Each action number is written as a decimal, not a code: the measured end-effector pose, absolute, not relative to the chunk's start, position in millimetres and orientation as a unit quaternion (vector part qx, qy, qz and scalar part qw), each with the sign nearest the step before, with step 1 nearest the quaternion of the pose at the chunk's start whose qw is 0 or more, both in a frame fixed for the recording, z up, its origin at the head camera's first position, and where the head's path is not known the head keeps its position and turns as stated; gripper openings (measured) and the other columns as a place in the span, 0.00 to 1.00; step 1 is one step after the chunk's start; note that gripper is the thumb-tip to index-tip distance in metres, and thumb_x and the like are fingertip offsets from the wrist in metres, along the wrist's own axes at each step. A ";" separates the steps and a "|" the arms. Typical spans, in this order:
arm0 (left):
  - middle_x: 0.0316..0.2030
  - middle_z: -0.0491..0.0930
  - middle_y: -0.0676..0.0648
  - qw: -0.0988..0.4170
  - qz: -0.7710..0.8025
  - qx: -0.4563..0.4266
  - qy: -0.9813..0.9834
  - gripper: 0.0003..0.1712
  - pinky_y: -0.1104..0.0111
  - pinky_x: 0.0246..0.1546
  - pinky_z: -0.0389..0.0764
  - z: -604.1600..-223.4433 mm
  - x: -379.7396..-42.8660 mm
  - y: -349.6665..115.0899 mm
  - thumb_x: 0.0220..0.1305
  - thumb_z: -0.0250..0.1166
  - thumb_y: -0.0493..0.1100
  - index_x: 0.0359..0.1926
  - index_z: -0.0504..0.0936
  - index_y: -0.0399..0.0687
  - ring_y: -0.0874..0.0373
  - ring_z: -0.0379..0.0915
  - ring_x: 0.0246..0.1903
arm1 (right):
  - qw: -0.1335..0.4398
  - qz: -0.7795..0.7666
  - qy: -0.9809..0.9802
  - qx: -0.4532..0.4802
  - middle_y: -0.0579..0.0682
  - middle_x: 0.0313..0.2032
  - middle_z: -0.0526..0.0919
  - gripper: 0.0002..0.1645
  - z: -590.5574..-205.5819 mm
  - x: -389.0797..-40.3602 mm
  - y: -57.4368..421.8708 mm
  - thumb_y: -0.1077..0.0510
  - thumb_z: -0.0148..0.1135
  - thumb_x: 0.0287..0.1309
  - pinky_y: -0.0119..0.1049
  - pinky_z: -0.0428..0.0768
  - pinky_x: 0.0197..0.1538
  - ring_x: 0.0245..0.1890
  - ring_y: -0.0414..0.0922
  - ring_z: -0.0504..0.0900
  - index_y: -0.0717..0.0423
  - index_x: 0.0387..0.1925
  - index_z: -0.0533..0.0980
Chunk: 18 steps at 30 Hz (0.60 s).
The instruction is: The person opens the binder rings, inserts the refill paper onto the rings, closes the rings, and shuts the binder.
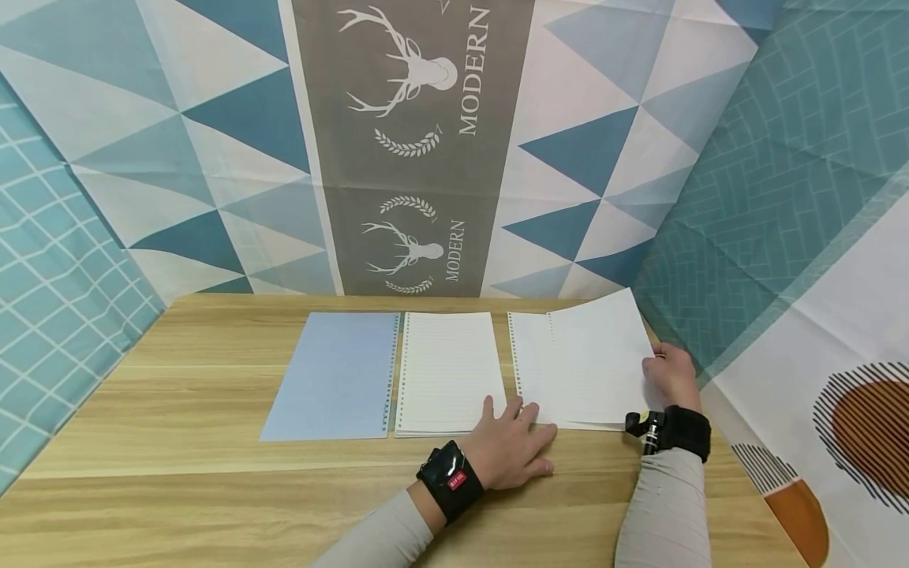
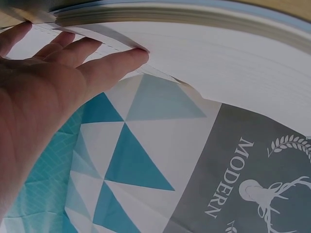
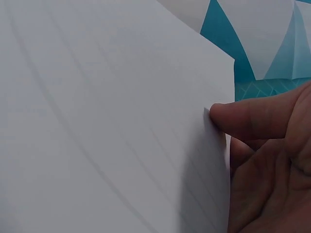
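White sheet (image 1: pixel 604 355), four o'clock in the head view, was pinched by the right hand (image 1: pixel 672 375) — lifted, not yet flat. Left hand (image 1: pixel 507 446) fingers were spread. Blue sheet (image 1: pixel 337 371) (eight o'clock) and lined pile (image 1: pixel 447 363) (six) lay flat.

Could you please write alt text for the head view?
The right hand pinches a white sheet by its right edge; the left hand rests near the sheet's lower left corner. Lined paper and a blue sheet lie left of it.
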<state>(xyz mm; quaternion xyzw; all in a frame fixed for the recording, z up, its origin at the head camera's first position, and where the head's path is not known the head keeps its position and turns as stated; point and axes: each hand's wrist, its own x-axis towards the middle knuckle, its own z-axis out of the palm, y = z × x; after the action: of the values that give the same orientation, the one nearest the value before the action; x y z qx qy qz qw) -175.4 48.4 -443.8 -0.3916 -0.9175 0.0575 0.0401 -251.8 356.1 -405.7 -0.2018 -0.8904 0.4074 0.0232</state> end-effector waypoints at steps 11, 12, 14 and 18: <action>0.65 0.71 0.50 0.045 0.056 -0.398 -0.915 0.28 0.43 0.63 0.73 -441.9 -175.1 46.7 0.73 0.47 0.72 0.64 0.69 0.68 0.48 0.66 0.70 | 0.020 0.418 -0.884 -0.209 0.72 0.65 0.67 0.30 -405.3 -252.2 355.5 0.64 0.42 0.65 0.59 0.68 0.63 0.57 0.64 0.68 0.73 0.66 0.66; 0.64 0.71 0.50 0.045 0.055 -0.398 -0.914 0.27 0.43 0.63 0.73 -441.8 -175.2 46.6 0.73 0.47 0.72 0.64 0.69 0.68 0.48 0.66 0.70 | 0.020 0.418 -0.884 -0.209 0.73 0.65 0.67 0.30 -405.3 -252.2 355.6 0.64 0.42 0.65 0.59 0.68 0.63 0.57 0.64 0.68 0.73 0.66 0.66; 0.64 0.71 0.50 0.044 0.053 -0.400 -0.914 0.27 0.43 0.63 0.73 -441.8 -175.5 46.4 0.73 0.48 0.71 0.63 0.69 0.68 0.48 0.66 0.70 | 0.020 0.418 -0.884 -0.210 0.73 0.65 0.67 0.30 -405.1 -252.3 355.7 0.64 0.42 0.65 0.60 0.68 0.64 0.57 0.64 0.68 0.73 0.66 0.66; 0.67 0.69 0.48 0.041 0.050 -0.399 -0.915 0.27 0.43 0.64 0.73 -441.9 -176.2 46.3 0.72 0.49 0.71 0.63 0.70 0.67 0.48 0.66 0.70 | 0.020 0.416 -0.885 -0.209 0.73 0.66 0.67 0.30 -404.9 -252.6 356.1 0.64 0.42 0.66 0.61 0.67 0.66 0.58 0.64 0.68 0.73 0.67 0.65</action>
<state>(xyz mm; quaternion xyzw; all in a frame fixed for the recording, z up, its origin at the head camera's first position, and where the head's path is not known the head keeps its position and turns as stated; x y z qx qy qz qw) -176.2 46.3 -441.9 -0.3993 -0.9146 0.0497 0.0409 -252.6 356.1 -404.9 -0.2088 -0.8847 0.4164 0.0204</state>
